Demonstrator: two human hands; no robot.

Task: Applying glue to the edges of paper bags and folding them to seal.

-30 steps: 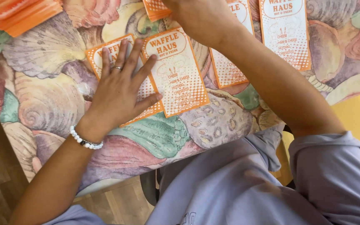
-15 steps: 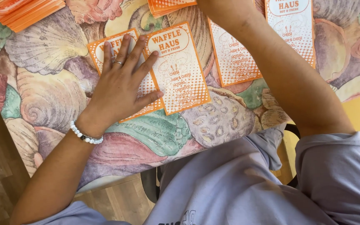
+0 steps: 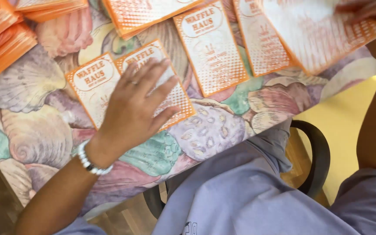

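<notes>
1. Since half a second ago your right hand (image 3: 373, 11) has swung out to the top right corner, carrying a blurred orange-edged card (image 3: 318, 32) tilted above the bench (image 3: 35, 130); your left hand (image 3: 133, 106) has stayed put.
2. Your left hand lies flat, fingers spread, grip released, pressing on two overlapping orange cards (image 3: 94, 82) near the bench's front edge.
3. Your right grip pinches the raised card at its far edge; the fingers are partly cut off by the frame.
4. Another card (image 3: 212, 48) lies flat just right of the pressed pair; one more (image 3: 260, 39) sits partly under the raised card.
5. A fanned stack of orange cards (image 3: 3, 43) rests at the top left; a beaded bracelet (image 3: 88, 161) circles your left wrist.
</notes>
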